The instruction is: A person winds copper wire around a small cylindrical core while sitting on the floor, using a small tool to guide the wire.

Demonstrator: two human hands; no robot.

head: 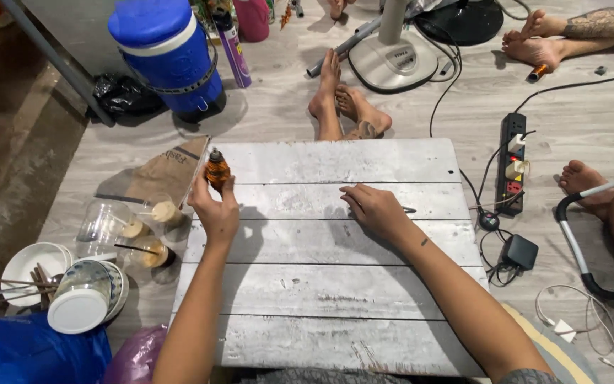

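Item under inspection: a small amber-orange bottle with a dark cap (217, 171), held upright in the upper left of the frame, above the far left corner of the whitewashed wooden plank tabletop (335, 284).

Left hand (214, 212): raised off the boards, thumb and fingers closed around the lower body of the bottle; the cap and shoulder stand clear above the fingertips. The bottle's base is hidden by the fingers.

Right hand (376, 212): lying palm down near the centre of the frame on the planks, fingers together and slightly curled. A thin dark object shows at its far side; whether the fingers grip it cannot be determined.

Handling assessment: the bottle appears light, rigid and smooth-sided. It is probably glass or hard plastic; the material cannot be confirmed. If glass, it would be fragile against the hard boards, and a smooth wall could slip in a loose pinch. The soundest hold is judged to be around the mid-body, as at present, leaving the cap free.

Surroundings: at the lower left, on the grey floor, clear plastic cups with straws (143, 235) and stacked white bowls (72, 288). A blue and white water cooler jug (168, 53) stands at the upper left. A black power strip with plugs (512, 165) lies at the right. Bare feet of other people (342, 107) rest beyond the table's far edge.
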